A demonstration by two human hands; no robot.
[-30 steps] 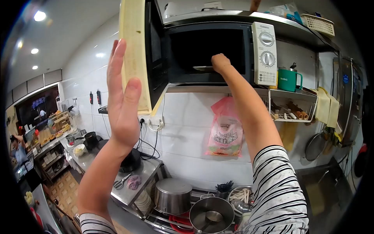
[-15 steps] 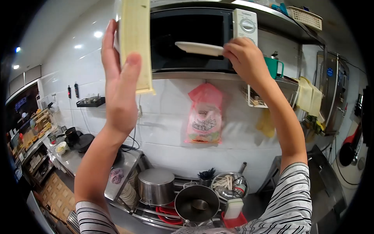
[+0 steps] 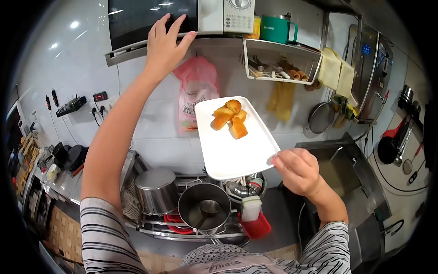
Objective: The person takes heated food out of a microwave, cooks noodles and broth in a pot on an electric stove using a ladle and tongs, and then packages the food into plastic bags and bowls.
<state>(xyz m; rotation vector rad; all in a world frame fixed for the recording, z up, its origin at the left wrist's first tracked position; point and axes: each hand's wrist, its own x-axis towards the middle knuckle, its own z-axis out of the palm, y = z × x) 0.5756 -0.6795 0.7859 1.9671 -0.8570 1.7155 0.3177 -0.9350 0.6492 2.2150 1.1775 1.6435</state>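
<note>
My right hand (image 3: 299, 172) pinches the near right corner of a white rectangular plate (image 3: 228, 157), which is tilted towards me. Golden-brown pieces of what look like bread (image 3: 238, 129) sit in a small cluster on its far half. Up at the left, my left hand (image 3: 166, 48) is raised with its fingers spread in front of the microwave (image 3: 146, 20). The microwave's dark door is shut. Whether the fingertips touch that door I cannot tell. Nothing is in the left hand.
A pink plastic bag (image 3: 197, 82) hangs on the wall behind the plate. Below stand a deep pot (image 3: 204, 189) with a ladle inside and a lidded steel pot (image 3: 155, 180). A green mug (image 3: 275, 29) and a wire basket (image 3: 315, 57) are at the upper right; a sink (image 3: 337, 169) is lower right.
The microwave door, held open by my left hand before, is now shut. My right hand has brought the plate down and away from the microwave, and the view has shifted right and down.
</note>
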